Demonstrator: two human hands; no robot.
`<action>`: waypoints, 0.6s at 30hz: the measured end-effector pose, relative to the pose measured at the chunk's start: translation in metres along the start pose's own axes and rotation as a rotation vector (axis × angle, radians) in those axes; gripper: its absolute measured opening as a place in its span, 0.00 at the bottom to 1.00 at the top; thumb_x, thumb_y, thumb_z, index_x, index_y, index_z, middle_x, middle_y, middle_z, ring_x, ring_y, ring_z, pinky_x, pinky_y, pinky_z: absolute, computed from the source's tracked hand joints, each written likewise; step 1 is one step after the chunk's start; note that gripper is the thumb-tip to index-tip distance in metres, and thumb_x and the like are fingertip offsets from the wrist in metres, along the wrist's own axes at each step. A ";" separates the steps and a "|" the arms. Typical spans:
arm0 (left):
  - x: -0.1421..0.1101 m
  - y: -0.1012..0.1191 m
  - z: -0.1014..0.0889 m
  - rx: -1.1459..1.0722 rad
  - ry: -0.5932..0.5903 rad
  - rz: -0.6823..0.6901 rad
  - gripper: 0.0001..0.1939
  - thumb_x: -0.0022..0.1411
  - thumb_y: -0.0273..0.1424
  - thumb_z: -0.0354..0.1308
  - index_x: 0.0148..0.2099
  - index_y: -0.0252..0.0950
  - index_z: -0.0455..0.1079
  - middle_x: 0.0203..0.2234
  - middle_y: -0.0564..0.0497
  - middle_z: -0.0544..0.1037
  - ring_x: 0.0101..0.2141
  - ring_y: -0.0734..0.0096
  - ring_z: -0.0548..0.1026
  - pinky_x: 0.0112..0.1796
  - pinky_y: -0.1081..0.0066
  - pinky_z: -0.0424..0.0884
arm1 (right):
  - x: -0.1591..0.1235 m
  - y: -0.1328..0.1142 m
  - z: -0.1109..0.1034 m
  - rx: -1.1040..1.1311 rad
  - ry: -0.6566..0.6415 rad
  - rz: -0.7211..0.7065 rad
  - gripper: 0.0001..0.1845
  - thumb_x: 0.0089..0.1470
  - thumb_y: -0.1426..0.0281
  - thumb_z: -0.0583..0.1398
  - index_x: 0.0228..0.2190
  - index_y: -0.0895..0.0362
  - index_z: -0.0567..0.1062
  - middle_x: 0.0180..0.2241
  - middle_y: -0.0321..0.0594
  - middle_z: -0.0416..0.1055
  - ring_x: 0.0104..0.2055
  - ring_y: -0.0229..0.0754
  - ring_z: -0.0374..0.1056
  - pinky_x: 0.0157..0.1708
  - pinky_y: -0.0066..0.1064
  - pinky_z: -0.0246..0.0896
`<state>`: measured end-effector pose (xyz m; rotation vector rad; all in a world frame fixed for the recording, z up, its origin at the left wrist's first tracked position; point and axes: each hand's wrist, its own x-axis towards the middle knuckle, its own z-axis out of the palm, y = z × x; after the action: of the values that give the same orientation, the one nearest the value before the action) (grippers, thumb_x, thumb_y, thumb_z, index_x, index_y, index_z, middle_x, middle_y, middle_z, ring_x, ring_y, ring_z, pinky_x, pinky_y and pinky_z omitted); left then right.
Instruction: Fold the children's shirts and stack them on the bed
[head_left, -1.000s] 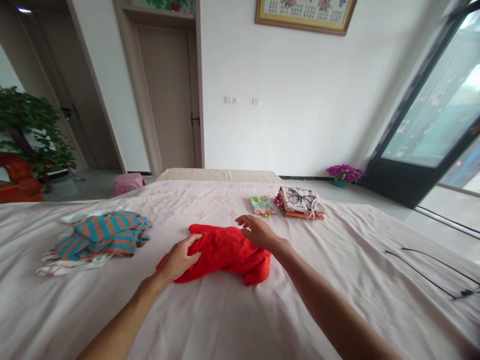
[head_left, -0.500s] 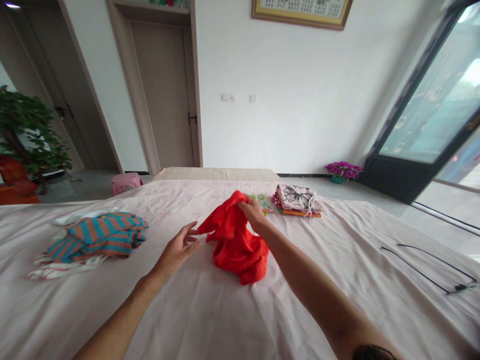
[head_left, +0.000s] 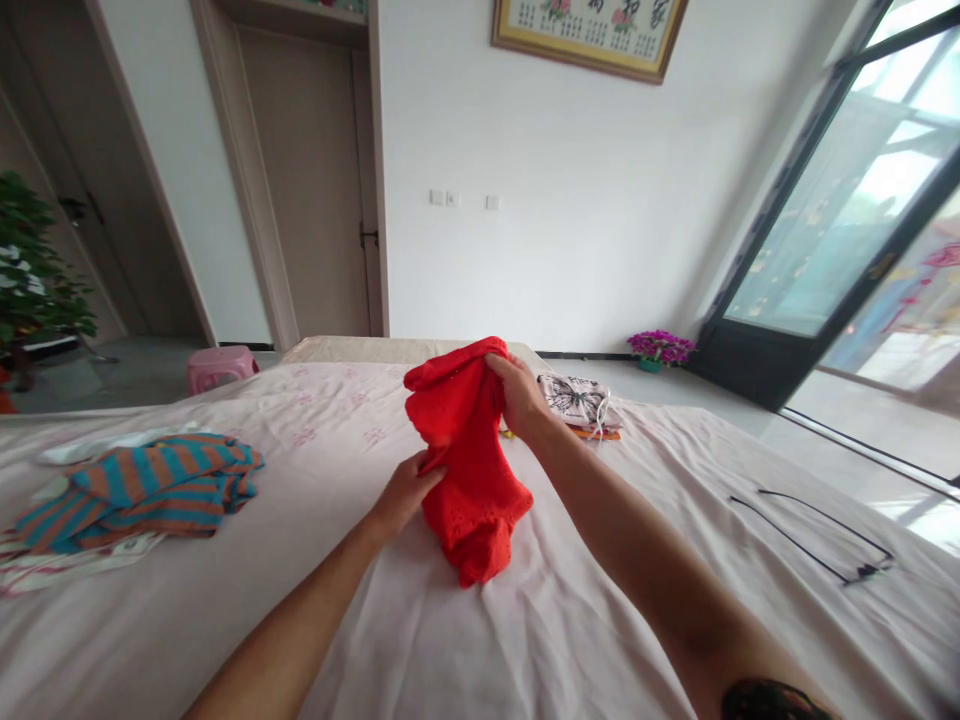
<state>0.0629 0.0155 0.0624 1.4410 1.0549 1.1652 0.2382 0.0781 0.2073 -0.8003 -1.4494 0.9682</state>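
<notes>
A red garment point(head_left: 480, 470) hangs between my hands in the middle of the head view, its lower end bunched on the pale sheet point(head_left: 600, 580). My right hand point(head_left: 517, 390) grips its upper edge, thumb on the near side. Lower down, my left hand point(head_left: 409, 490) pinches the garment's left edge. Whether it is a shirt or another piece of clothing I cannot tell, as it is crumpled. Just behind my right hand lies a stack of folded clothes with a butterfly-print piece point(head_left: 576, 400) on top.
On the left lies a rumpled blue-and-brown striped garment point(head_left: 150, 485) over white cloth. Eyeglasses point(head_left: 817, 540) rest with temples spread on the right. Beyond the bed stand a pink stool point(head_left: 221, 368) and a pot of purple flowers point(head_left: 660, 348).
My left hand has moved right and closed on the red garment's edge. My right hand has raised the garment's top, and the cloth hangs longer. The view has turned slightly right.
</notes>
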 end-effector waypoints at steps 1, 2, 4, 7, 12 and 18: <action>-0.002 0.006 -0.007 0.012 0.061 0.026 0.22 0.56 0.44 0.60 0.47 0.34 0.72 0.40 0.47 0.81 0.43 0.57 0.77 0.45 0.63 0.72 | 0.002 -0.004 -0.009 0.023 0.052 -0.021 0.13 0.49 0.57 0.59 0.29 0.55 0.69 0.24 0.35 0.71 0.29 0.40 0.68 0.30 0.28 0.65; -0.003 0.012 -0.016 0.033 0.118 0.047 0.20 0.55 0.44 0.60 0.44 0.35 0.72 0.38 0.49 0.81 0.41 0.59 0.77 0.43 0.65 0.72 | 0.003 -0.007 -0.019 0.032 0.108 -0.043 0.12 0.47 0.59 0.60 0.28 0.55 0.69 0.23 0.33 0.70 0.28 0.38 0.66 0.29 0.27 0.63; -0.006 0.028 -0.043 0.050 0.217 0.078 0.18 0.53 0.44 0.63 0.39 0.35 0.71 0.32 0.52 0.80 0.36 0.63 0.77 0.39 0.68 0.71 | 0.003 -0.011 -0.039 0.012 0.171 -0.090 0.08 0.43 0.65 0.61 0.26 0.56 0.68 0.21 0.31 0.67 0.24 0.35 0.62 0.25 0.25 0.59; -0.006 0.059 -0.085 -0.076 0.344 0.138 0.21 0.48 0.40 0.68 0.40 0.35 0.69 0.28 0.55 0.78 0.30 0.69 0.75 0.35 0.71 0.71 | -0.002 -0.008 -0.063 -0.044 0.194 -0.109 0.07 0.37 0.69 0.59 0.25 0.56 0.69 0.19 0.29 0.64 0.21 0.33 0.57 0.22 0.23 0.53; -0.003 0.095 -0.128 -0.027 0.349 0.171 0.23 0.47 0.42 0.68 0.43 0.36 0.71 0.30 0.54 0.79 0.31 0.66 0.77 0.36 0.69 0.72 | -0.017 0.019 -0.075 -0.076 0.219 0.068 0.07 0.36 0.68 0.55 0.24 0.56 0.68 0.18 0.28 0.61 0.20 0.32 0.54 0.20 0.24 0.47; -0.014 0.039 -0.136 0.402 0.141 -0.139 0.15 0.47 0.41 0.62 0.32 0.35 0.73 0.25 0.53 0.78 0.28 0.65 0.75 0.29 0.71 0.68 | -0.043 0.074 -0.077 -0.277 0.028 0.234 0.08 0.34 0.67 0.53 0.22 0.56 0.68 0.19 0.30 0.63 0.23 0.35 0.58 0.23 0.25 0.50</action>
<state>-0.0717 0.0167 0.1091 1.5743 1.5294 1.0029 0.3151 0.0798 0.1222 -1.2029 -1.5081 0.9357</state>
